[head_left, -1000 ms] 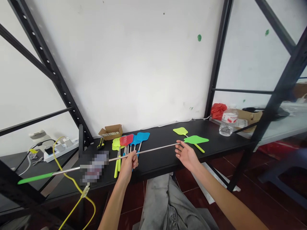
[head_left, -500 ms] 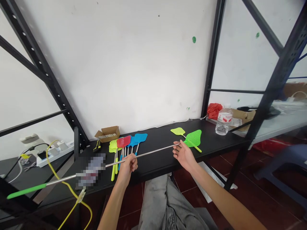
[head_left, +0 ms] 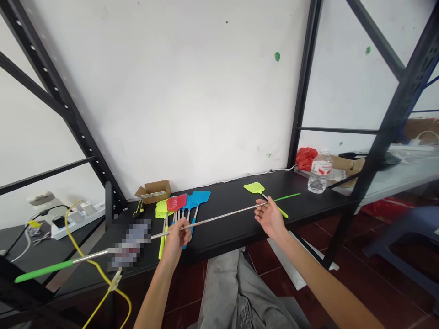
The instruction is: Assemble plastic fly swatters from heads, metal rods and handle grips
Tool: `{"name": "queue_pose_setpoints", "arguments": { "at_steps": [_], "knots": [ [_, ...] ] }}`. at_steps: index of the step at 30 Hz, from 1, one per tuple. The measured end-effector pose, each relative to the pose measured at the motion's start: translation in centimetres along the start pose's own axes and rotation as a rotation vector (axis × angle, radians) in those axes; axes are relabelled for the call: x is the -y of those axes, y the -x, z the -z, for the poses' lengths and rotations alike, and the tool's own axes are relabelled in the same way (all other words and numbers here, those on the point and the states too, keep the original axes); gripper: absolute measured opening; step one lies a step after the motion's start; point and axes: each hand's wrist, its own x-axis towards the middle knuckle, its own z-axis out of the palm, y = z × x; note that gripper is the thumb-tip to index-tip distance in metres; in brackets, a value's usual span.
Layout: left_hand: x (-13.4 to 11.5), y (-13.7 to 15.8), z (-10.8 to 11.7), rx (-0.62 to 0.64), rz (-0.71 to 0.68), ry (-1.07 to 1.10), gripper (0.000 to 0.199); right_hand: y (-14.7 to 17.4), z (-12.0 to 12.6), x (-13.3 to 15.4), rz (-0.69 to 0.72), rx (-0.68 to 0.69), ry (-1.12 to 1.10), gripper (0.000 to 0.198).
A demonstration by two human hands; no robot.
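Observation:
A green fly swatter (head_left: 222,216) with a long, drawn-out metal rod stretches across the black shelf, its green grip at the far left. My left hand (head_left: 178,238) is closed around the rod near the middle. Close to the swatter's head, my right hand (head_left: 270,218) pinches the rod between thumb and fingers. The head shows edge-on as a thin green strip. Behind my right hand lies a yellow-green fly swatter (head_left: 254,187), partly covered by it. Beyond my left hand rest several more swatters, including a red one (head_left: 177,202) and a blue one (head_left: 201,197).
A small open cardboard box (head_left: 154,192) sits by the wall. At left are a white power strip (head_left: 78,221) and a yellow cable (head_left: 98,269); a blurred patch covers something there. A water bottle (head_left: 319,173) and red plastic bag (head_left: 306,158) stand right, near black shelf posts (head_left: 303,91).
The held swatter's head has turned from face-on to edge-on. My right hand has shifted slightly right, and my left hand slightly left along the rod.

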Motion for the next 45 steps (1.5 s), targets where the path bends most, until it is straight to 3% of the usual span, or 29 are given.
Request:
{"name": "queue_pose_setpoints", "arguments": {
  "at_steps": [6, 12, 19, 26, 29, 33, 40, 45],
  "knots": [
    [-1.7, 0.1, 2.3, -0.086, -0.069, 0.081, 0.043, -0.5, 0.8, 1.7, 0.081, 0.006, 0.039, 0.028],
    [-1.5, 0.1, 2.6, -0.081, -0.074, 0.088, 0.041, -0.7, 1.2, 2.0, 0.137, -0.063, 0.065, 0.032],
    [-0.8, -0.2, 1.2, -0.055, -0.08, 0.128, 0.045, -0.6, 0.5, 2.1, 0.24, -0.104, 0.075, 0.033],
    [1.4, 0.4, -3.3, 0.1, -0.027, 0.067, 0.046, 1.9, -2.0, -2.5, 0.162, 0.028, 0.182, 0.044],
    [1.6, 0.5, -3.4, 0.119, -0.03, 0.027, 0.046, 2.6, -2.5, -3.1, 0.121, 0.06, 0.188, 0.043],
    [0.7, 0.4, -2.6, 0.139, 0.027, -0.054, 0.051, 2.3, -2.3, -1.5, 0.114, 0.068, 0.139, 0.036],
    [-1.4, 0.4, -0.5, -0.078, -0.073, 0.08, 0.049, 0.6, -0.7, 1.5, 0.183, -0.049, 0.061, 0.028],
    [-1.5, 0.5, -0.1, -0.132, -0.112, 0.112, 0.045, 0.6, -0.6, 1.4, 0.239, -0.064, 0.088, 0.032]
  ]
}}
